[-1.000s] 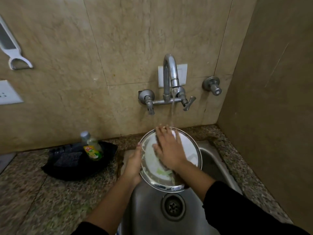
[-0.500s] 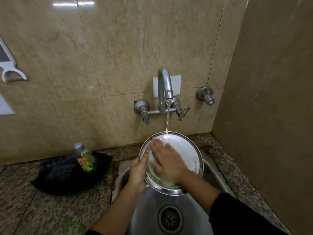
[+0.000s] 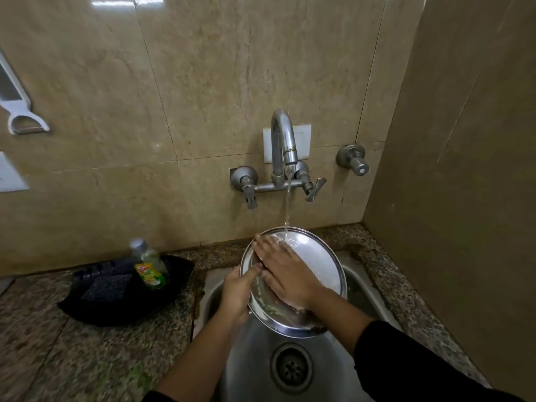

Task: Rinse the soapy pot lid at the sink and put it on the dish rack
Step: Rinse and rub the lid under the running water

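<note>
A round steel pot lid [image 3: 316,265] with soap foam on it is tilted over the steel sink [image 3: 261,343]. Water runs from the wall tap [image 3: 282,140] onto the lid's upper part. My left hand [image 3: 236,291] grips the lid's left rim, thumb over the edge. My right hand [image 3: 285,271] lies flat on the lid's inner face with straight fingers pointing up and left. No dish rack is in view.
A black tray [image 3: 121,288] on the granite counter left of the sink holds a dish-soap bottle [image 3: 150,268] and a dark scrubber [image 3: 106,287]. A side wall [image 3: 464,198] closes in the right. The drain [image 3: 291,367] sits below the lid.
My right hand has slid up and left across the lid under the stream. The view has dipped a little; the lid stays held over the sink.
</note>
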### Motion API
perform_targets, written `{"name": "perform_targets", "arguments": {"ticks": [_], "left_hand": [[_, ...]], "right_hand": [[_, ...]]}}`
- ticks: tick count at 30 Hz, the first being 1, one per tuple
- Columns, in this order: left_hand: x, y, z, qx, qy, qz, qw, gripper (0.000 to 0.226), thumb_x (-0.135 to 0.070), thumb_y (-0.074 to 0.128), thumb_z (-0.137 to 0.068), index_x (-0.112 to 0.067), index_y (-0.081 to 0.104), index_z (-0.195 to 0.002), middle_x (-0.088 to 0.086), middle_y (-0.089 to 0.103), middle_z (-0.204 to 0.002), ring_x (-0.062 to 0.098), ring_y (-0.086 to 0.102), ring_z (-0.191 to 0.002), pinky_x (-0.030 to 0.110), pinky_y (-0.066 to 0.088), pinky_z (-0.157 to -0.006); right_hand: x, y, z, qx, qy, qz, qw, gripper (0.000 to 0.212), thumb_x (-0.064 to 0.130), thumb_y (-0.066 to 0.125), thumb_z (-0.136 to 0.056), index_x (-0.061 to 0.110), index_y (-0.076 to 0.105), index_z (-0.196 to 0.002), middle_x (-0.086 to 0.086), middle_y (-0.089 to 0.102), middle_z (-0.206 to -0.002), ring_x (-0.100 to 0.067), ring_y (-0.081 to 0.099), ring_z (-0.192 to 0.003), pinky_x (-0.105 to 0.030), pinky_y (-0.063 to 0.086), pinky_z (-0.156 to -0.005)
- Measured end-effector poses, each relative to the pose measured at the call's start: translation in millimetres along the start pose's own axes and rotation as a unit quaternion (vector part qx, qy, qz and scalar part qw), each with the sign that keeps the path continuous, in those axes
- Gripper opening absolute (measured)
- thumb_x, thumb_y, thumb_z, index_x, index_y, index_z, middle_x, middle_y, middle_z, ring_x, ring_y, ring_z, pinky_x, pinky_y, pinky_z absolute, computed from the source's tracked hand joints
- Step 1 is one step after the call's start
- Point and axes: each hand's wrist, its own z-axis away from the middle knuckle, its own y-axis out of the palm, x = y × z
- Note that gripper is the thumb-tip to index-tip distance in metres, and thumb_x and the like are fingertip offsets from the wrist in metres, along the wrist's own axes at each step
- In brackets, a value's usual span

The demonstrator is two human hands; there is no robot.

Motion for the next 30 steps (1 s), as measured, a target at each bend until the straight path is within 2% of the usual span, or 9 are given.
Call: {"name": "perform_targets", "arguments": {"ticks": [2,5,7,9,11,14,20,26,30], "left_hand": [[-2.0,-8.3,-1.8,0.001,0.03,-0.029,0.999,0.012,-0.004,0.062,-0.087,-0.009,0.072,-0.091,0.011,0.075,-0.079,0.024,0.071,-0.069,0.032,0.058,-0.065],[-7.4,-17.6,-0.9,0.018,0.047,-0.077,0.996,0.012,-0.005,0.064,-0.086,-0.003,0.07,-0.096,0.004,0.075,-0.072,0.017,0.071,-0.063,0.026,0.056,-0.057],[-7.6,-19.0,-1.3,0.042,0.048,-0.106,0.992,0.01,-0.001,0.062,-0.086,-0.006,0.07,-0.092,-0.001,0.074,-0.067,0.011,0.07,-0.059,0.022,0.054,-0.053],[-6.6,-18.6,-2.3,0.073,0.046,-0.13,0.988,0.015,0.002,0.06,-0.086,-0.01,0.069,-0.089,-0.003,0.074,-0.067,0.009,0.069,-0.061,0.021,0.054,-0.057],[-1.6,-19.0,-3.5,0.091,0.045,-0.155,0.983,0.014,0.001,0.06,-0.086,-0.009,0.07,-0.091,0.006,0.074,-0.079,0.016,0.068,-0.071,0.027,0.054,-0.068],[15.9,-24.3,-5.5,0.084,0.041,-0.191,0.977,0.016,-0.001,0.062,-0.086,-0.006,0.069,-0.099,0.008,0.071,-0.087,0.016,0.065,-0.077,0.029,0.051,-0.073],[40.8,-41.1,-7.5,0.013,-0.038,-0.104,0.994,0.02,-0.008,0.065,-0.085,-0.004,0.07,-0.104,0.021,0.072,-0.1,0.038,0.068,-0.093,0.048,0.054,-0.087],[39.3,-30.3,-18.3,0.039,-0.012,-0.143,0.989,0.012,-0.011,0.066,-0.085,-0.018,0.074,-0.091,0.014,0.075,-0.089,0.03,0.067,-0.083,0.043,0.052,-0.078],[43.2,-42.1,-18.5,0.002,-0.026,-0.08,0.996,0.016,-0.013,0.066,-0.085,-0.011,0.073,-0.099,0.014,0.075,-0.096,0.032,0.07,-0.091,0.045,0.055,-0.084]], "right_hand": [[-12.9,7.2,11.7,-0.004,0.004,0.027,1.0,0.057,0.045,0.011,-0.101,0.027,-0.007,-0.153,0.005,-0.007,-0.162,-0.01,-0.011,-0.148,-0.035,-0.004,-0.121],[-35.0,9.9,17.8,-0.055,0.159,0.067,0.984,0.064,0.053,-0.003,-0.096,0.023,-0.009,-0.152,0.002,-0.01,-0.16,-0.017,-0.009,-0.149,-0.043,-0.001,-0.121],[-34.1,3.5,4.0,-0.097,0.198,0.02,0.975,0.067,0.052,0.01,-0.097,0.015,0.013,-0.154,-0.004,0.015,-0.161,-0.023,0.013,-0.149,-0.04,0.009,-0.12],[-23.8,-11.6,-14.3,-0.095,0.159,-0.027,0.982,0.062,0.052,0.02,-0.096,0.012,0.045,-0.136,-0.009,0.051,-0.135,-0.027,0.044,-0.127,-0.04,0.03,-0.107],[-13.8,-20.8,-25.2,-0.027,0.028,0.003,0.999,0.043,0.046,0.032,-0.098,0.014,0.056,-0.113,-0.008,0.059,-0.109,-0.024,0.053,-0.103,-0.039,0.038,-0.088],[-22.9,-11.1,-21.7,0.062,-0.052,-0.023,0.996,0.029,0.039,0.04,-0.1,0.015,0.057,-0.1,-0.007,0.061,-0.098,-0.023,0.057,-0.089,-0.038,0.044,-0.075],[-64.4,18.7,11.8,0.018,0.287,-0.251,0.924,0.034,0.043,0.048,-0.098,0.013,0.063,-0.095,-0.011,0.067,-0.091,-0.029,0.063,-0.087,-0.034,0.043,-0.072],[-25.7,15.1,-24.6,0.051,0.058,-0.149,0.986,0.022,0.029,0.048,-0.099,0.01,0.06,-0.096,-0.008,0.062,-0.091,-0.019,0.052,-0.081,-0.035,0.038,-0.07],[-49.4,26.3,-17.7,-0.013,0.224,-0.296,0.928,0.034,0.042,0.055,-0.094,0.009,0.064,-0.093,-0.006,0.065,-0.084,-0.023,0.061,-0.08,-0.034,0.043,-0.07]]}}
